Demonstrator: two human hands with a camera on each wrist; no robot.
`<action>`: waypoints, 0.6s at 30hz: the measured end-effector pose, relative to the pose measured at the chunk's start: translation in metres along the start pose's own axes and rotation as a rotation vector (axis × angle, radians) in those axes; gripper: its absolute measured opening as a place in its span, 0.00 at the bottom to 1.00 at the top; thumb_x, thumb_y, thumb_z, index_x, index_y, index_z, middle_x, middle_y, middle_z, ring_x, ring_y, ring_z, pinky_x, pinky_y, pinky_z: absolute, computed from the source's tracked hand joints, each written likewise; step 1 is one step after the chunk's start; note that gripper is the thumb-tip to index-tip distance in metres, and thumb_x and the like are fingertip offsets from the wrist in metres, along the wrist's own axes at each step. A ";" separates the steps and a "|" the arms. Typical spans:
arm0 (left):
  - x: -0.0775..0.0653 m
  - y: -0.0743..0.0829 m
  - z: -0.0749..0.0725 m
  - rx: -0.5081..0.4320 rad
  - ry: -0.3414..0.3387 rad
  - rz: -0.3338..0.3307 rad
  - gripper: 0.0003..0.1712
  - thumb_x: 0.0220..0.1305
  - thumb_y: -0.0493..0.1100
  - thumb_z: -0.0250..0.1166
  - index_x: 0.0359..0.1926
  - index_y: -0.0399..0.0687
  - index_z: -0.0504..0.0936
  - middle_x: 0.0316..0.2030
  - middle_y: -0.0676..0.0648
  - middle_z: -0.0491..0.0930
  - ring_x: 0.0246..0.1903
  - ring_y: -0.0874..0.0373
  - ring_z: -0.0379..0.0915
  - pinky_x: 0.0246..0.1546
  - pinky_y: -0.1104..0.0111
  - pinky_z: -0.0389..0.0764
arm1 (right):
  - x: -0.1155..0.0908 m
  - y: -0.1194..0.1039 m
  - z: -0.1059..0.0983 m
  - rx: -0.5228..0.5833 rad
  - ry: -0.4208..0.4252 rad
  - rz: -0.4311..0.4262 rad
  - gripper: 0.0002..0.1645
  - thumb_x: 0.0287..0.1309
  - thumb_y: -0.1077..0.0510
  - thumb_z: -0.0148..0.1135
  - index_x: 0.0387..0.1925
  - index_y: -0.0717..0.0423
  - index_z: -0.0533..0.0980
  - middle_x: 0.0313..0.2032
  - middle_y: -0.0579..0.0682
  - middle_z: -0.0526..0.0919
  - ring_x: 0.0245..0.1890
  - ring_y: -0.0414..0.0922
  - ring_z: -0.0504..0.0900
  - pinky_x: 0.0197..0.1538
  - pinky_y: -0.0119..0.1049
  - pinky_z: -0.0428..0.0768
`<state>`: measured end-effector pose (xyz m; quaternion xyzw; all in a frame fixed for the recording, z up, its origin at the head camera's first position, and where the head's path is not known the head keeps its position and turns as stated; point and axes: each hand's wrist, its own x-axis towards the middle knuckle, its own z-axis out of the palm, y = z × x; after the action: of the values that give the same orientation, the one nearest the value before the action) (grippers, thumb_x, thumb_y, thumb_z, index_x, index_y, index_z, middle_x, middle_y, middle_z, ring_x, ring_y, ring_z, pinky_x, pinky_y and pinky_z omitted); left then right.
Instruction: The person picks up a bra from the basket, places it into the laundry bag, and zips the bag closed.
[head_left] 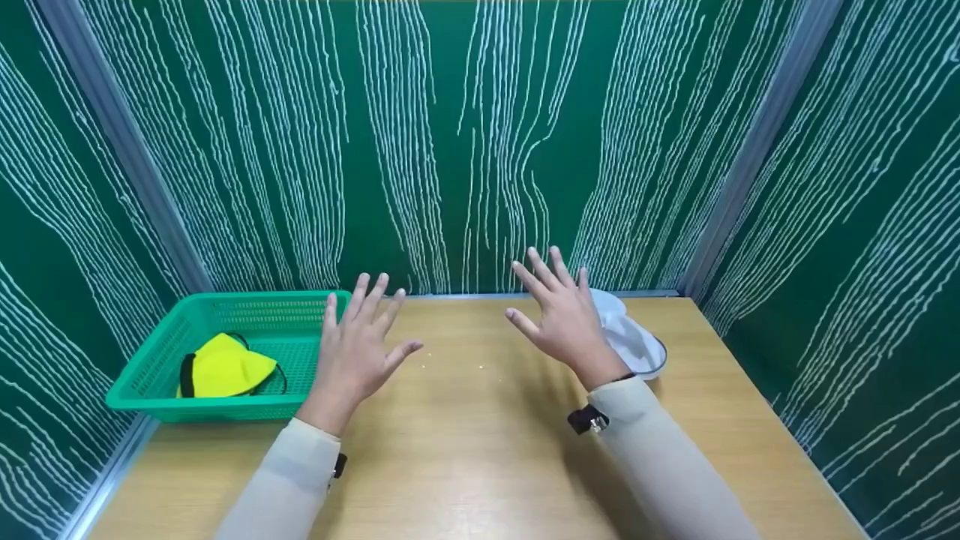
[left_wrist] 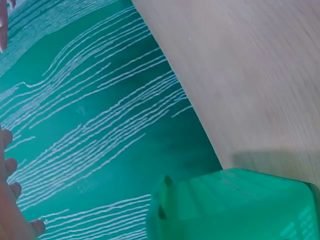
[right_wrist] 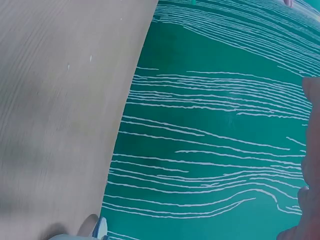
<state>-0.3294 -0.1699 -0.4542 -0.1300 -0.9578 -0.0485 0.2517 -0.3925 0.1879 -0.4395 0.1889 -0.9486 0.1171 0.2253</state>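
Note:
My left hand (head_left: 356, 352) is raised with its fingers spread, near the right side of a green plastic basket (head_left: 210, 409); it holds nothing. Inside the basket lies a yellow item (head_left: 229, 367) with a black band and thin black cords. Fingers spread too, my right hand (head_left: 564, 319) hovers above the table and grips nothing. Just beyond and right of it sits a white item (head_left: 636, 346) with a dark rim, partly covered by the hand, so its kind is unclear. The left wrist view catches only the edge of the left hand (left_wrist: 10, 210) and the basket's corner.
A wooden table (head_left: 465, 450) spans the front, with a few tiny white specks near its middle. Green panels (head_left: 487, 150) with white wavy lines enclose the back and both sides, joined by grey metal posts (head_left: 757, 150).

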 end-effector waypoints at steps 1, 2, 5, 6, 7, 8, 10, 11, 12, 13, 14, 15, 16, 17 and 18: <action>-0.001 -0.003 0.001 0.000 -0.001 -0.007 0.54 0.77 0.87 0.44 0.91 0.67 0.59 0.93 0.49 0.50 0.93 0.42 0.39 0.88 0.28 0.45 | -0.001 0.001 0.001 0.001 -0.004 0.006 0.49 0.79 0.21 0.54 0.91 0.24 0.54 0.93 0.44 0.50 0.95 0.57 0.39 0.87 0.80 0.43; -0.002 -0.007 0.002 0.001 -0.003 -0.014 0.54 0.77 0.87 0.44 0.91 0.67 0.59 0.93 0.49 0.50 0.93 0.42 0.39 0.88 0.28 0.44 | -0.001 0.002 0.001 0.006 -0.007 0.010 0.49 0.79 0.22 0.56 0.92 0.25 0.55 0.93 0.44 0.50 0.95 0.57 0.39 0.87 0.80 0.42; -0.005 -0.018 0.000 -0.001 -0.009 -0.038 0.55 0.77 0.87 0.44 0.91 0.66 0.59 0.93 0.48 0.49 0.93 0.41 0.39 0.88 0.28 0.42 | -0.003 0.006 0.001 0.020 -0.013 0.022 0.49 0.79 0.25 0.59 0.91 0.28 0.56 0.93 0.43 0.49 0.95 0.56 0.37 0.87 0.80 0.41; -0.006 -0.022 -0.001 -0.001 -0.012 -0.046 0.55 0.76 0.88 0.43 0.92 0.66 0.59 0.93 0.48 0.48 0.93 0.41 0.38 0.88 0.28 0.42 | -0.003 0.008 0.000 0.021 -0.017 0.026 0.49 0.79 0.25 0.59 0.91 0.28 0.56 0.94 0.42 0.48 0.95 0.56 0.37 0.87 0.80 0.40; -0.007 -0.025 -0.002 -0.005 -0.016 -0.054 0.56 0.76 0.88 0.42 0.92 0.65 0.59 0.94 0.48 0.48 0.94 0.41 0.37 0.89 0.29 0.41 | -0.004 0.010 0.000 0.025 -0.023 0.029 0.50 0.79 0.24 0.59 0.91 0.28 0.56 0.94 0.42 0.47 0.95 0.56 0.37 0.87 0.80 0.40; -0.008 -0.028 -0.003 -0.009 -0.020 -0.062 0.57 0.76 0.89 0.41 0.92 0.65 0.59 0.94 0.48 0.48 0.94 0.41 0.37 0.89 0.29 0.40 | -0.005 0.013 -0.001 0.025 -0.026 0.032 0.50 0.79 0.24 0.59 0.92 0.28 0.56 0.94 0.43 0.47 0.95 0.56 0.37 0.87 0.80 0.40; -0.009 -0.033 -0.003 -0.017 -0.030 -0.083 0.57 0.75 0.89 0.41 0.92 0.65 0.58 0.94 0.48 0.47 0.94 0.40 0.36 0.89 0.29 0.38 | -0.005 0.018 -0.002 0.021 -0.039 0.046 0.50 0.79 0.21 0.56 0.92 0.27 0.54 0.94 0.42 0.46 0.95 0.56 0.36 0.87 0.80 0.39; -0.010 -0.036 -0.003 -0.024 -0.039 -0.096 0.58 0.75 0.89 0.41 0.92 0.65 0.58 0.94 0.48 0.46 0.94 0.40 0.36 0.89 0.28 0.37 | -0.006 0.021 -0.003 0.014 -0.046 0.054 0.51 0.79 0.20 0.54 0.92 0.26 0.53 0.94 0.41 0.45 0.95 0.56 0.36 0.87 0.79 0.38; -0.011 -0.039 -0.002 -0.033 -0.052 -0.112 0.58 0.74 0.90 0.42 0.92 0.65 0.57 0.94 0.47 0.45 0.94 0.39 0.34 0.88 0.28 0.36 | -0.006 0.024 -0.004 0.008 -0.050 0.060 0.51 0.78 0.19 0.52 0.92 0.26 0.52 0.94 0.41 0.44 0.95 0.56 0.36 0.88 0.79 0.38; -0.012 -0.042 -0.001 -0.043 -0.069 -0.129 0.59 0.74 0.90 0.42 0.92 0.65 0.56 0.94 0.47 0.44 0.94 0.39 0.33 0.88 0.27 0.35 | -0.006 0.027 -0.004 0.005 -0.055 0.068 0.52 0.78 0.18 0.52 0.92 0.26 0.52 0.94 0.41 0.45 0.95 0.55 0.35 0.88 0.79 0.37; -0.013 -0.045 0.000 -0.053 -0.089 -0.148 0.59 0.74 0.90 0.44 0.93 0.65 0.55 0.94 0.46 0.43 0.94 0.38 0.32 0.88 0.26 0.34 | -0.006 0.030 -0.004 -0.003 -0.055 0.074 0.52 0.78 0.18 0.52 0.92 0.27 0.52 0.94 0.42 0.46 0.95 0.56 0.35 0.88 0.79 0.37; -0.015 -0.049 0.003 -0.064 -0.111 -0.167 0.59 0.74 0.90 0.44 0.93 0.65 0.54 0.94 0.45 0.42 0.93 0.37 0.32 0.87 0.25 0.34 | -0.007 0.034 -0.003 -0.010 -0.059 0.081 0.52 0.78 0.18 0.51 0.92 0.28 0.52 0.93 0.42 0.46 0.95 0.56 0.35 0.88 0.78 0.36; -0.016 -0.052 0.005 -0.073 -0.133 -0.186 0.60 0.74 0.90 0.44 0.93 0.65 0.53 0.94 0.44 0.41 0.93 0.36 0.31 0.87 0.25 0.34 | -0.008 0.037 -0.003 -0.018 -0.063 0.088 0.52 0.78 0.18 0.51 0.93 0.29 0.52 0.93 0.42 0.46 0.95 0.56 0.36 0.88 0.78 0.36; -0.018 -0.056 0.008 -0.082 -0.153 -0.204 0.60 0.74 0.89 0.46 0.93 0.64 0.53 0.94 0.43 0.42 0.93 0.35 0.32 0.86 0.24 0.35 | -0.008 0.041 -0.002 -0.021 -0.066 0.094 0.53 0.79 0.19 0.51 0.93 0.31 0.53 0.93 0.43 0.47 0.95 0.56 0.36 0.88 0.79 0.36; -0.020 -0.059 0.010 -0.092 -0.173 -0.223 0.60 0.74 0.88 0.47 0.93 0.63 0.52 0.94 0.41 0.42 0.93 0.33 0.33 0.86 0.23 0.37 | -0.009 0.045 -0.001 -0.033 -0.072 0.102 0.53 0.79 0.19 0.52 0.93 0.33 0.53 0.93 0.43 0.48 0.95 0.57 0.37 0.88 0.79 0.36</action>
<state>-0.3334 -0.2292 -0.4747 -0.0380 -0.9812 -0.1084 0.1551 -0.4031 0.2319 -0.4496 0.1408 -0.9663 0.1059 0.1877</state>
